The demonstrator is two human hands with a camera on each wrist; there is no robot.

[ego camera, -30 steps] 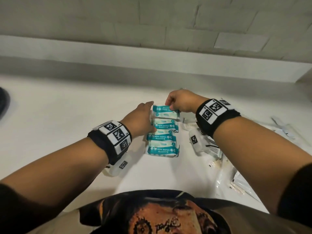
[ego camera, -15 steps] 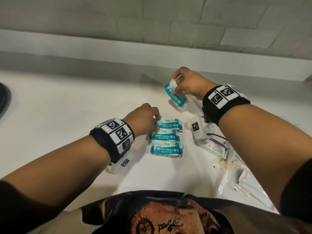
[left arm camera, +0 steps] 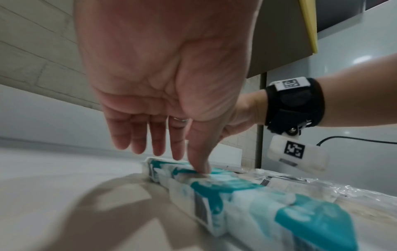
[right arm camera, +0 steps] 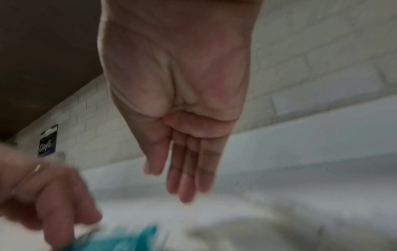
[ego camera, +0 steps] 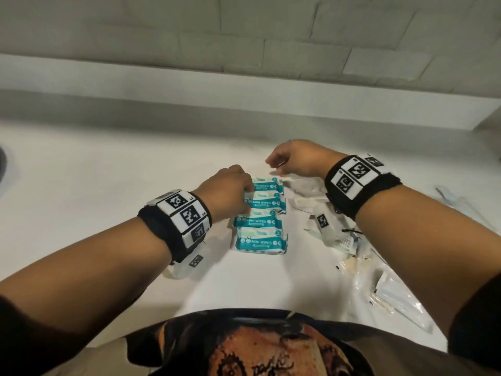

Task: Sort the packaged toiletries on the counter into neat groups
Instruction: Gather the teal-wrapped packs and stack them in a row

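Note:
Several teal-and-white mini wipes packs (ego camera: 259, 215) lie in one column on the white counter (ego camera: 108, 185). My left hand (ego camera: 230, 191) sits at the column's left side with its fingers straight. In the left wrist view its thumb (left arm camera: 199, 166) presses on a pack (left arm camera: 236, 191). My right hand (ego camera: 292, 158) hovers just beyond the farthest pack (ego camera: 267, 183). The blurred right wrist view shows the right hand (right arm camera: 184, 169) with straight fingers and nothing in it, above a teal pack (right arm camera: 137, 237) and the left hand (right arm camera: 49, 195).
Clear-wrapped toiletries (ego camera: 320, 202) lie scattered right of the column, with more clear packets (ego camera: 393, 294) toward the near right edge. Another packet (ego camera: 447, 196) lies far right. A dark object (ego camera: 2, 164) shows at the left edge. A low ledge (ego camera: 244, 99) backs the counter.
The right hand held one wipes pack up in the air and has since set it down at the far end of the column and let go. The left hand stayed beside the column.

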